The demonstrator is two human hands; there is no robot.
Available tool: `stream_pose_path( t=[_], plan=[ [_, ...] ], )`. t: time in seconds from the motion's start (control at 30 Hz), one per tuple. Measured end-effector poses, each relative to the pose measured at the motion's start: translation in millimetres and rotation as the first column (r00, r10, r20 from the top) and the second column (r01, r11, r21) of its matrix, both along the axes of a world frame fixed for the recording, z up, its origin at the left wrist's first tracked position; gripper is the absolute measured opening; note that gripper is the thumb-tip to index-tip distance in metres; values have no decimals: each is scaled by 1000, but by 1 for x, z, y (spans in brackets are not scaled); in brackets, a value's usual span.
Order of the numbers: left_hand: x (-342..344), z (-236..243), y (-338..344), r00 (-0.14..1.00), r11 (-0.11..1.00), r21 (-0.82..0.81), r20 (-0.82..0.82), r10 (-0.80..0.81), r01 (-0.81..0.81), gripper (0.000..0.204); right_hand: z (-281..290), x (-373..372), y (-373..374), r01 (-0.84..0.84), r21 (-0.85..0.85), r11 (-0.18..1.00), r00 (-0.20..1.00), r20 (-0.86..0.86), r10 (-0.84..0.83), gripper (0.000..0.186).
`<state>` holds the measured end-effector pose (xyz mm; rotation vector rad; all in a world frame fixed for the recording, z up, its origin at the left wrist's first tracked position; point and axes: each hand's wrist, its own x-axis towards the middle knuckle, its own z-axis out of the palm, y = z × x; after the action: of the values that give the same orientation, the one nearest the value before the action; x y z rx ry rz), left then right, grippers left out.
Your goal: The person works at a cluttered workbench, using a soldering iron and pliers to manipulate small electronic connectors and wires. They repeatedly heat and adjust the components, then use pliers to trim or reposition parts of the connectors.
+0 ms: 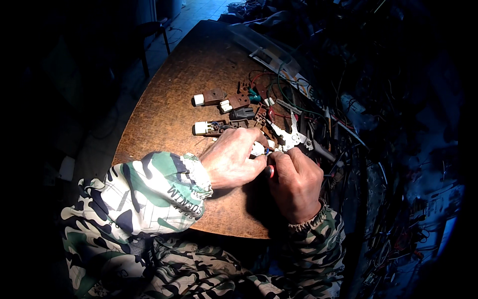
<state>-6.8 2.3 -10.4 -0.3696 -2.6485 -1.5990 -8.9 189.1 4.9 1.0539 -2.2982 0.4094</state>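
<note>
My left hand rests on the brown wooden table and pinches a small white connector part between thumb and fingers. My right hand is closed around a tool with a red handle, its tip hidden between the two hands at the white part. Both sleeves are camouflage-patterned. Just beyond my fingers lie metal pliers with their jaws apart.
Several brown plugs with white ends lie on the table ahead of my hands. A black connector and tangled green and red wires sit behind them. Dark clutter and cables fill the right side; a chair stands at the far left.
</note>
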Motion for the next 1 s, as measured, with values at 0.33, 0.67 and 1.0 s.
stream_pose_path(
  t=[0.33, 0.67, 1.0],
  plan=[
    [-2, 3, 0, 998, 1000, 27, 64, 2, -4, 27, 3, -5, 2, -61, -38, 997, 997, 53, 63, 16],
    [-9, -2, -2, 987, 996, 81, 152, -48, 36, 39, 36, -5, 15, -32, -188, 982, 988, -152, 4, 32],
    [-10, 0, -3, 991, 996, 21, 102, -89, 87, 33, 29, 45, 44, 26, -612, 790, 995, -57, -77, 50]
  ],
)
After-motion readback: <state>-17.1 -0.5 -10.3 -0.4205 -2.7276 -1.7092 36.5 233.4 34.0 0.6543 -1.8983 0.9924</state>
